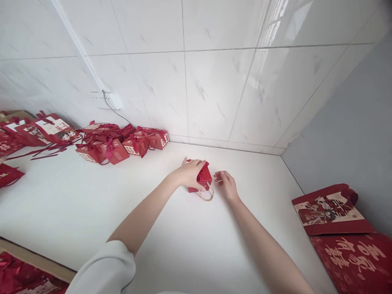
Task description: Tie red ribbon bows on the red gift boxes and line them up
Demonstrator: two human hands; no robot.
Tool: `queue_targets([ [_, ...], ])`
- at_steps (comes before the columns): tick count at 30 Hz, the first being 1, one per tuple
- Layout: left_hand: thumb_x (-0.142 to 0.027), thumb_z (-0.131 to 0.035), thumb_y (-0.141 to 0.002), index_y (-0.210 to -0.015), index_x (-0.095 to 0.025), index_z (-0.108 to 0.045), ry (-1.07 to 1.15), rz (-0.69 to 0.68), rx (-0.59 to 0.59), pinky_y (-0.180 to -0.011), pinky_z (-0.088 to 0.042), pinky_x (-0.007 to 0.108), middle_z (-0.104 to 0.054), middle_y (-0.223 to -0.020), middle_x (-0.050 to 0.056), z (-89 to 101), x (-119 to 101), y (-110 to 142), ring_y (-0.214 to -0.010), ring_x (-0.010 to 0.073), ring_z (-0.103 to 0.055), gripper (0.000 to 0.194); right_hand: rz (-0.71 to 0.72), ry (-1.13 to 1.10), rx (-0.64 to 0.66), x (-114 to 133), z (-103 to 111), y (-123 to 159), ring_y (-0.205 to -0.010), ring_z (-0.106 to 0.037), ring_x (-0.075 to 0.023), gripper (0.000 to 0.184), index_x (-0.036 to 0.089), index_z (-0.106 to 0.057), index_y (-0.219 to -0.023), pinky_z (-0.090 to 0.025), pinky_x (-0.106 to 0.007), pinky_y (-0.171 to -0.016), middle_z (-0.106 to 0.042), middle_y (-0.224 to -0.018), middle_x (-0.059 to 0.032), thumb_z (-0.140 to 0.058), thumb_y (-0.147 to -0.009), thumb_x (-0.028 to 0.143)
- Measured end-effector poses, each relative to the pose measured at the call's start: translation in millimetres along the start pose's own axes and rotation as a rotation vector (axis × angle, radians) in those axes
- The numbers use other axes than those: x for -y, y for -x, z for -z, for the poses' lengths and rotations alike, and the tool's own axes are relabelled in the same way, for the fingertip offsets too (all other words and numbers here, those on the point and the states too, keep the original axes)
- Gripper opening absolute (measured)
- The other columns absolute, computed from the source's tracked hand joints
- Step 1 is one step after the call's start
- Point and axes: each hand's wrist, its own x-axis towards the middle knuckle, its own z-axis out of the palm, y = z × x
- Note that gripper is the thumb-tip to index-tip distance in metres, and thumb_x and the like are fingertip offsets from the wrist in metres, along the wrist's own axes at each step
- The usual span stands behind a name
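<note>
A small red gift box [205,175] stands on the white tabletop, with a red ribbon at its top and a twisted cream rope handle [207,199] hanging down its near side. My left hand [192,173] grips the box from above and the left, fingers over its far side and thumb on its near side, covering much of it. Just right of the box, my right hand [226,183] is apart from it, fingers loosely bent and holding nothing I can see.
Several red gift boxes with ribbons [116,151] cluster by the tiled wall. Red gift bags [52,128] and loose ribbons lie farther left. At the right edge are red printed bags [330,210]. A cardboard box [36,261] of red items sits at lower left. A cable [113,109] runs from a wall socket.
</note>
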Motion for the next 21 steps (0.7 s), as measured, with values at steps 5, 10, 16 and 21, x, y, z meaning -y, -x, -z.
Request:
queue_targets([
  [5, -0.047, -0.074, -0.054, -0.145, -0.014, -0.029, -0.101, 0.133, -0.026, -0.106, -0.026, 0.049, -0.050, -0.129, 0.021, -1.3, -3.0, 5.2, -0.120, 0.0406, -0.046, 0.107, 0.002, 0.036, -0.017, -1.9, 2.6, 2.5, -0.077, -0.060, -0.0197, 0.043, 0.022, -0.063, -0.086, -0.048, -0.032, -0.064, -0.065, -0.102, -0.0082, -0.045, -0.085, 0.061],
  [10, -0.054, -0.077, -0.040, -0.131, -0.017, -0.047, 0.013, 0.205, -0.020, -0.091, -0.040, 0.036, -0.059, -0.114, 0.014, 3.3, 5.1, 34.5, -0.111, 0.0376, -0.053, 0.103, 0.001, 0.065, -0.022, -2.2, 6.3, 5.7, -0.079, -0.061, -0.0191, 0.042, 0.023, -0.063, -0.087, -0.049, -0.032, -0.065, -0.064, -0.106, -0.0079, -0.046, -0.084, 0.061],
  [16, -0.052, -0.079, -0.043, -0.106, -0.023, -0.059, 0.089, 0.308, 0.103, -0.066, -0.046, 0.034, -0.064, -0.095, 0.006, 16.2, 4.7, 96.4, -0.074, 0.0269, -0.063, 0.073, -0.003, 0.087, -0.010, -6.7, 7.4, 8.1, -0.076, -0.062, -0.0183, 0.040, 0.022, -0.064, -0.085, -0.048, -0.031, -0.062, -0.067, -0.102, -0.0074, -0.050, -0.082, 0.059],
  [21, -0.047, -0.080, -0.050, -0.115, -0.022, -0.055, 0.176, 0.305, -0.034, -0.071, -0.050, 0.032, -0.065, -0.101, 0.006, 37.9, -1.5, 151.9, -0.084, 0.0256, -0.064, 0.074, 0.009, 0.101, -0.010, -10.7, 11.1, 9.4, -0.074, -0.061, -0.0154, 0.034, 0.023, -0.064, -0.083, -0.048, -0.029, -0.063, -0.066, -0.100, -0.0054, -0.051, -0.083, 0.054],
])
